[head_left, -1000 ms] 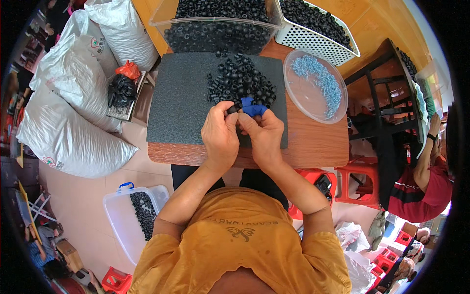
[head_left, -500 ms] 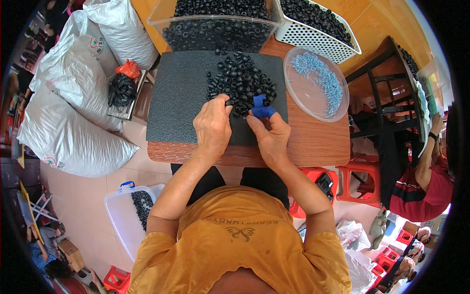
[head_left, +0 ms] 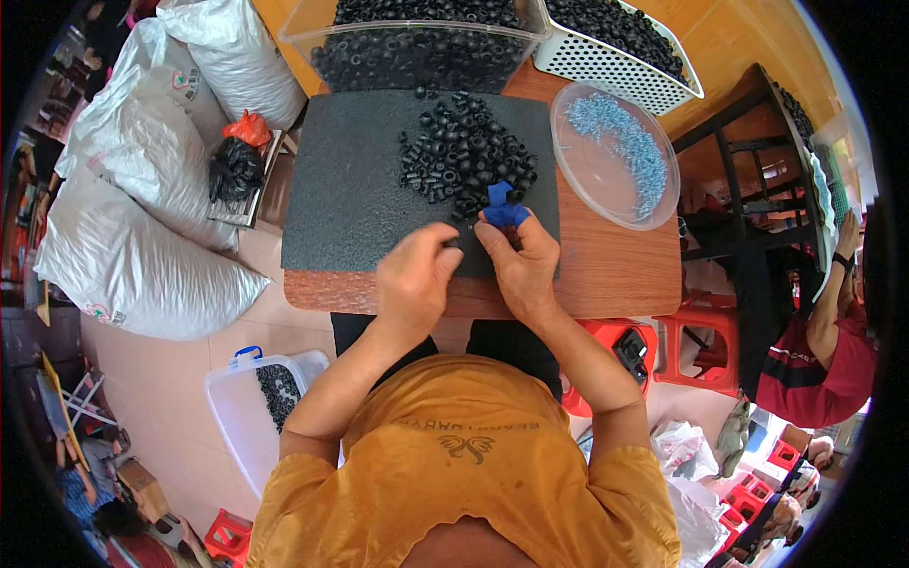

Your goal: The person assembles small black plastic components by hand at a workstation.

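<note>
My left hand (head_left: 417, 281) is over the front edge of the dark foam mat (head_left: 341, 180), slightly smeared by motion. Its thumb and fingers are pinched; what is between them, if anything, is too small and dark to tell. Close by on its right, my right hand (head_left: 521, 260) has its fingers curled and closed. Blue wrapping (head_left: 502, 205) covers its fingertips, and whatever it grips there is hidden. Just beyond both hands lies a heap of small black ring-like parts (head_left: 464, 151) on the mat.
Behind the mat stand a clear bin (head_left: 426, 71) and a white perforated basket (head_left: 620, 66), both full of black parts. A round clear tray (head_left: 597, 180) of tiny blue pieces lies right. White sacks (head_left: 142, 256), a floor tub (head_left: 232, 407) and red stools (head_left: 701, 346) surround the table.
My left hand has drawn back from the heap toward the mat's front edge and slightly right, nearer my right hand. The right hand stays almost in place.
</note>
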Demonstrator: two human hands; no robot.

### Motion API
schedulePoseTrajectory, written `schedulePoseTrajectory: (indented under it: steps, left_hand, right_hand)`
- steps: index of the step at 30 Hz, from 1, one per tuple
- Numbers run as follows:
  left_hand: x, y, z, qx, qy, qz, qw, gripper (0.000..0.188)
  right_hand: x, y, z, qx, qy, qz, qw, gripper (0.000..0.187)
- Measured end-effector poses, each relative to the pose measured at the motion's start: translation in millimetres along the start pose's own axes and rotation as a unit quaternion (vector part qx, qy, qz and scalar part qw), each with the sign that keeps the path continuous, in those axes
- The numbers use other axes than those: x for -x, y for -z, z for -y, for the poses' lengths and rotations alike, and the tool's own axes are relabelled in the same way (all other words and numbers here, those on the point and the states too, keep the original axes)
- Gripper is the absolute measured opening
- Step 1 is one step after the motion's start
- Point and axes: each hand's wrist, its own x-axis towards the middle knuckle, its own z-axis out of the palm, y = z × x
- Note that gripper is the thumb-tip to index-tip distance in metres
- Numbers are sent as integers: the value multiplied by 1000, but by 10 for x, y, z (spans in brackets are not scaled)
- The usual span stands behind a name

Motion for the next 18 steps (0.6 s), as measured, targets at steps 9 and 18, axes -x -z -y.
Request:
schedulePoseTrajectory:
  steps: [9, 18]
  left_hand:
    - [-152, -132, 224, 112, 71, 31, 991, 14]
    - [-66, 73, 186, 319, 250, 10, 914, 18]
  right_hand:
    - [11, 31, 28, -49, -36, -15, 998, 11]
    - [37, 30, 60, -77, -38, -14, 996, 11]
